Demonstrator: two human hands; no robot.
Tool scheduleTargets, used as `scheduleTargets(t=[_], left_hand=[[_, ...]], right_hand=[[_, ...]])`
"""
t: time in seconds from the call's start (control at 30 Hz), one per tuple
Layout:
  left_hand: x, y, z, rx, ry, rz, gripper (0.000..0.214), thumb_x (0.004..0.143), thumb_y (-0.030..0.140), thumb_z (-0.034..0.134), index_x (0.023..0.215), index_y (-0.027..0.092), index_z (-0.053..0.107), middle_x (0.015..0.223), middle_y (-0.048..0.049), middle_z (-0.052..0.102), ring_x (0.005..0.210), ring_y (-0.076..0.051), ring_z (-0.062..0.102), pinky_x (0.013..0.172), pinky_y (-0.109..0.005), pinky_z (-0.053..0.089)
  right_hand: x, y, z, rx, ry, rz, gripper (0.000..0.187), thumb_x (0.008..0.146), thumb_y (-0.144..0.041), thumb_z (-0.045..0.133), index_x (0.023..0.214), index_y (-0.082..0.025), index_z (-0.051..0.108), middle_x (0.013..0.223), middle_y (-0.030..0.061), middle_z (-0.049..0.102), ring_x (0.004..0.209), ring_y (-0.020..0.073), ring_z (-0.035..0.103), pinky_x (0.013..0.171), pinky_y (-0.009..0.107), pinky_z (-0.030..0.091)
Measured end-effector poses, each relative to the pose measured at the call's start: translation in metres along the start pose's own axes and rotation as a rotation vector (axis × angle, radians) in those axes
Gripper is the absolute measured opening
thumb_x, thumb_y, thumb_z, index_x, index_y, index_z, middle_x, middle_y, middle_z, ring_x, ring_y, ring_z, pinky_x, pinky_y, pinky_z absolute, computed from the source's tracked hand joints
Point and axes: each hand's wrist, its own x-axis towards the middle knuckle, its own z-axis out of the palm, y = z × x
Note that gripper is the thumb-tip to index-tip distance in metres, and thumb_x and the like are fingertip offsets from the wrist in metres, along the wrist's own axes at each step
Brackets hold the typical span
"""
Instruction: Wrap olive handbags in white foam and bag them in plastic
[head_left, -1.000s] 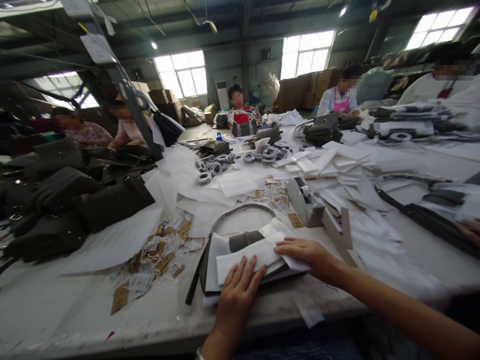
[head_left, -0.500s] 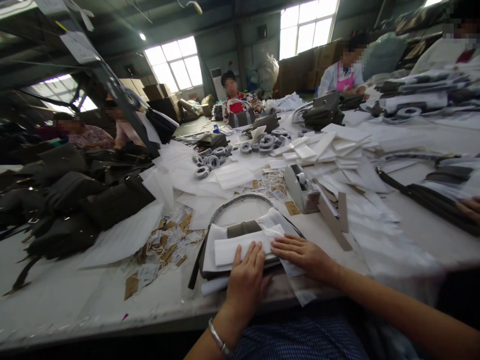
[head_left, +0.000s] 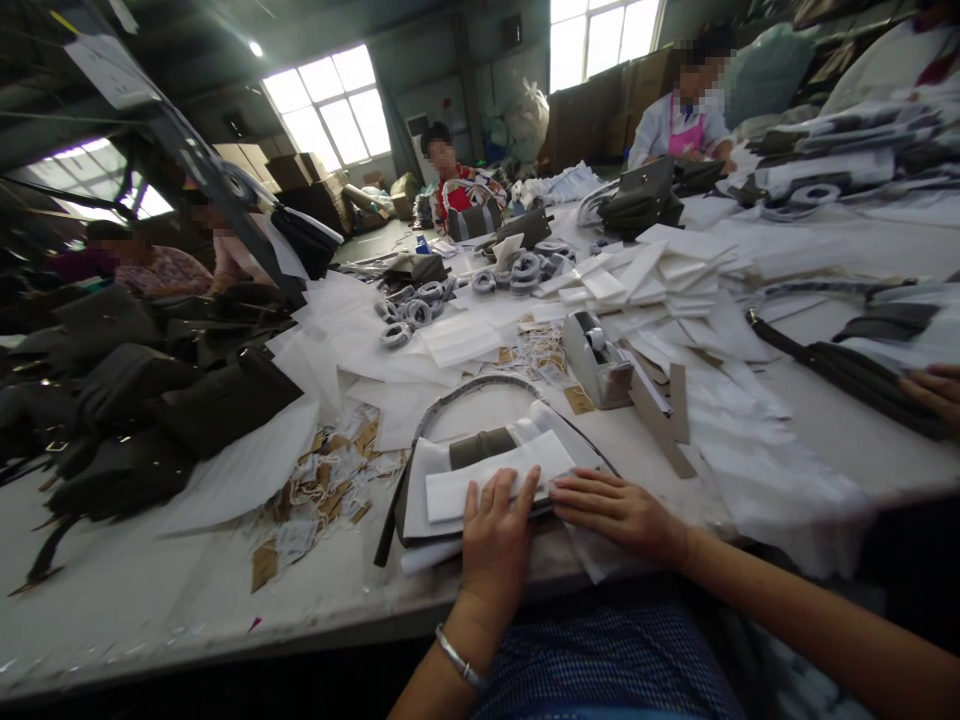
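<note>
Your left hand (head_left: 495,535), right hand (head_left: 615,510) press white sheet (head_left: 480,482) flat on bag (head_left: 480,447), grips spread, clasping nothing. Seemingly wrapping step; next calls for pinching sheet edge.

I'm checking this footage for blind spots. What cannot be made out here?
Head view only.
1. Grey bag: mostly covered by the white sheet, with the left hand and right hand lying flat on it.
2. Paper tags: print too small to read.
3. Co-worker's hand: cut off by the right edge.
</note>
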Motion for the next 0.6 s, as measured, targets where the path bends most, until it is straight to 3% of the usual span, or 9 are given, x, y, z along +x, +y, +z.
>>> scheduleTargets(t=[0.1, 0.2, 0.3, 0.43, 0.6], left_hand=[[0.002, 0.006, 0.001, 0.054, -0.016, -0.017, 0.056, 0.093, 0.023, 0.061, 0.144, 0.038, 0.046, 0.132, -0.0091, 0.062, 0.123, -0.028, 0.058, 0.107, -0.057, 0.044], [0.001, 0.007, 0.002, 0.048, -0.035, -0.016, 0.057, 0.093, 0.022, 0.058, 0.146, 0.038, 0.043, 0.148, -0.0111, 0.050, 0.131, -0.031, 0.051, 0.107, -0.060, 0.043], [0.001, 0.006, -0.002, -0.016, -0.095, -0.006, 0.058, 0.094, 0.020, 0.053, 0.149, 0.035, 0.040, 0.156, -0.0057, 0.041, 0.140, -0.032, 0.042, 0.109, -0.063, 0.040], [0.004, 0.012, -0.009, -0.147, -0.116, -0.069, 0.055, 0.091, 0.034, 0.059, 0.144, 0.032, 0.047, 0.151, -0.0021, 0.048, 0.142, -0.033, 0.039, 0.114, -0.066, 0.032], [0.011, 0.028, 0.000, -0.185, 0.027, -0.213, 0.039, 0.091, 0.050, 0.060, 0.123, 0.029, 0.064, 0.136, -0.0058, 0.063, 0.134, -0.034, 0.050, 0.116, -0.068, 0.023]], right_hand=[[-0.005, -0.004, -0.003, -0.045, 0.078, 0.028, 0.039, 0.099, -0.011, 0.053, 0.135, -0.021, 0.059, 0.112, 0.0047, 0.074, 0.110, 0.0191, 0.065, 0.102, 0.039, 0.052], [-0.009, -0.008, -0.002, -0.070, 0.086, 0.069, 0.037, 0.098, -0.011, 0.054, 0.132, -0.023, 0.063, 0.101, 0.0048, 0.075, 0.094, 0.0179, 0.067, 0.088, 0.035, 0.056], [-0.009, -0.010, 0.001, -0.055, 0.073, 0.087, 0.035, 0.098, -0.012, 0.055, 0.129, -0.024, 0.064, 0.096, 0.0036, 0.075, 0.086, 0.0175, 0.066, 0.079, 0.033, 0.056], [-0.005, -0.010, 0.005, -0.058, 0.068, 0.089, 0.028, 0.098, -0.014, 0.055, 0.121, -0.021, 0.069, 0.092, 0.0036, 0.076, 0.079, 0.0163, 0.067, 0.072, 0.030, 0.058], [-0.006, -0.011, 0.007, -0.071, 0.111, 0.081, 0.025, 0.098, -0.013, 0.053, 0.112, -0.021, 0.072, 0.092, 0.0041, 0.077, 0.080, 0.0171, 0.070, 0.072, 0.029, 0.060]])
